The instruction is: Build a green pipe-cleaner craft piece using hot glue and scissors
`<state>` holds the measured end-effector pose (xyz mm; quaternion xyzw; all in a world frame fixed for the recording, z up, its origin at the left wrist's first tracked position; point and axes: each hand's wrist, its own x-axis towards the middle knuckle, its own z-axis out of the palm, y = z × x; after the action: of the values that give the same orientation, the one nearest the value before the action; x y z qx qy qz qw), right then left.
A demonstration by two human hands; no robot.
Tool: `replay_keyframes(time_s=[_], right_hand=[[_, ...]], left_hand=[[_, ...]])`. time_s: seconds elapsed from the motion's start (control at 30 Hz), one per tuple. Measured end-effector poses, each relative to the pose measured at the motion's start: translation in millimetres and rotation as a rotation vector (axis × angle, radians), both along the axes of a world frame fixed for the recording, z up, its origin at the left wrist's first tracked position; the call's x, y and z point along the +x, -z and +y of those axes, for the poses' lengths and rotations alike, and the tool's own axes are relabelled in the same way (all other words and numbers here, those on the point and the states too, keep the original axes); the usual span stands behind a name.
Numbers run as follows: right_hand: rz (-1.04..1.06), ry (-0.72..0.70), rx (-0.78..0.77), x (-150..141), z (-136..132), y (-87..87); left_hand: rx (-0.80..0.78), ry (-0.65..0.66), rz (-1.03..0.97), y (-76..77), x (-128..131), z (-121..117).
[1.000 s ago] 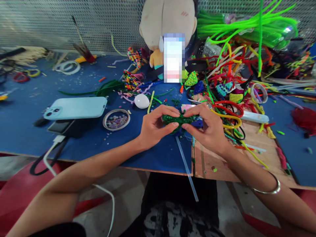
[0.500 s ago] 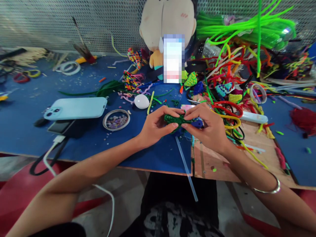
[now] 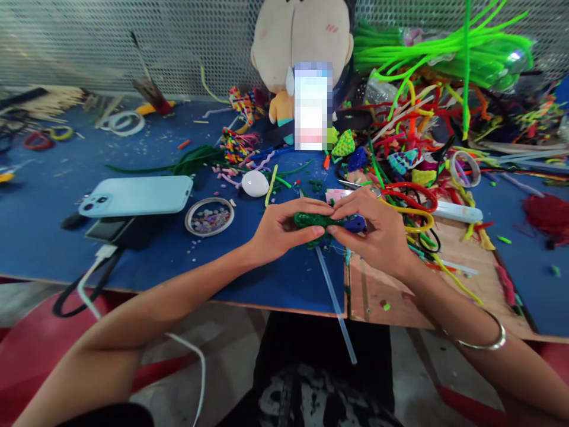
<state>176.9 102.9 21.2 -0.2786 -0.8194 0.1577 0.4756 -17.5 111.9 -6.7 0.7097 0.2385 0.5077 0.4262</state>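
Between my two hands, just above the table, is a dark green fuzzy piece (image 3: 311, 220) that looks like bent pipe cleaner. The fingers and thumb of my left hand (image 3: 284, 224) pinch its left part. My right hand (image 3: 371, 228) pinches its right end, fingertips meeting those of the left. A blue object (image 3: 354, 223) shows behind the right fingers, partly hidden. Beneath the hands a translucent glue stick (image 3: 336, 305) juts over the table edge. Scissors with red and yellow handles (image 3: 411, 196) lie beside my right hand.
A light blue phone (image 3: 137, 196) rests on a dark device at left. Near it are a round dish of beads (image 3: 210, 217) and a white egg-shaped object (image 3: 255, 184). Pipe cleaners (image 3: 444, 53) pile up at back right. A plush doll (image 3: 271, 47) stands behind a blurred screen (image 3: 313, 107).
The green piece has turned between my fingers and now shows a longer, smoother side. My left fingers have shifted to lie flatter along its top. The right hand has barely moved.
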Motion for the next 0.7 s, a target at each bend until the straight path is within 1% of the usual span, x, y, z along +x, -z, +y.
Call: replay_keyframes(time_s=[0.5, 0.7], right_hand=[[-0.013, -0.014, -0.036, 0.6, 0.7, -0.5], [-0.037, -0.004, -0.05, 2.5, 1.0, -0.3]], left_hand=[[-0.118, -0.008, -0.028, 4.1, 0.2, -0.7], [-0.136, -0.007, -0.049, 5.4, 0.0, -0.8]])
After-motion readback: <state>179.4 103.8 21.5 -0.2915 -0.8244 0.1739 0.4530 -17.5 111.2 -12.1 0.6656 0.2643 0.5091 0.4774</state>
